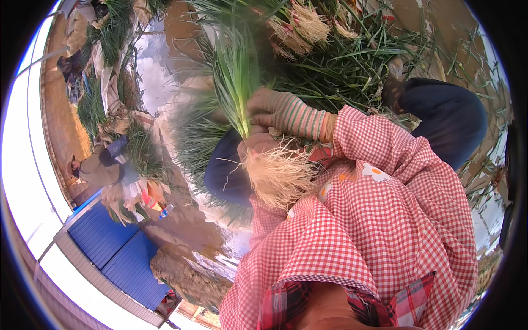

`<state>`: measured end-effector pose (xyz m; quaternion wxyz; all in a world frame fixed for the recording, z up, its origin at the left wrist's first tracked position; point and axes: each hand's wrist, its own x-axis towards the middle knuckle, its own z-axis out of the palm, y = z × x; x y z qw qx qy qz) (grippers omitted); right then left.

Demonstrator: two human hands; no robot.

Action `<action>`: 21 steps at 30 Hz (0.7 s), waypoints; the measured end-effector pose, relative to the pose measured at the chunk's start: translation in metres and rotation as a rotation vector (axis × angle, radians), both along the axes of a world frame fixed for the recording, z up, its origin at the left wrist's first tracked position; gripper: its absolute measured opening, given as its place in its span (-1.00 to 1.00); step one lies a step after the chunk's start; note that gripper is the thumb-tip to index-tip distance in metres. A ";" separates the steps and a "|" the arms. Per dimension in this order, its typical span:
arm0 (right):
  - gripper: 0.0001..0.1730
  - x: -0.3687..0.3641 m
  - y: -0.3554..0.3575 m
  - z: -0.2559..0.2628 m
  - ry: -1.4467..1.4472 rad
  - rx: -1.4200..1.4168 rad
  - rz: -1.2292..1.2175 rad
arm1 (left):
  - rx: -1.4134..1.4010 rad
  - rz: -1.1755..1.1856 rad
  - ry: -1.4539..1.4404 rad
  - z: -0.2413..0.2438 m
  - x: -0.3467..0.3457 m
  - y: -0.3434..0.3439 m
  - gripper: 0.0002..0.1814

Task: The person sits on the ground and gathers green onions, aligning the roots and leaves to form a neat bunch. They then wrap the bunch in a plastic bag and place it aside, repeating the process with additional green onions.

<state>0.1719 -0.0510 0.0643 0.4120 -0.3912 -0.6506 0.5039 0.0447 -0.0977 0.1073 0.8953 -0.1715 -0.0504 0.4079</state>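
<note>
A bundle of spring onions stands before my chest, its green leaves towards the top of the view and its pale, stringy roots hanging over my left forearm and lap. My right hand, in a striped knit glove, has its fingers bent against the stems from the right. My left hand is closed around the stem bases just above the roots, and the roots partly hide it. Beyond my hands lies a large heap of green onion leaves, with another rooted bunch at the top.
More long green leaves lie on pale sheeting left of my knee. My other knee is at the right. Wet, muddy ground with puddles surrounds the heaps. At the far left, a person bends near more bundles; another is farther off.
</note>
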 end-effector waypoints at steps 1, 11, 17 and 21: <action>-0.77 -0.001 -0.006 0.003 0.056 -0.077 -0.032 | 0.001 -0.004 0.019 -0.001 -0.001 0.001 -0.81; -0.61 0.181 0.014 -0.073 -1.148 -0.583 -0.128 | -0.100 0.018 0.122 0.002 -0.007 -0.015 -0.80; -0.32 0.099 -0.016 -0.034 -0.525 -0.350 -0.084 | -0.085 -0.021 0.042 -0.004 -0.004 -0.005 -0.82; -0.30 0.017 -0.002 -0.022 0.088 -0.135 -0.256 | -0.067 -0.018 0.031 -0.006 0.001 -0.001 -0.83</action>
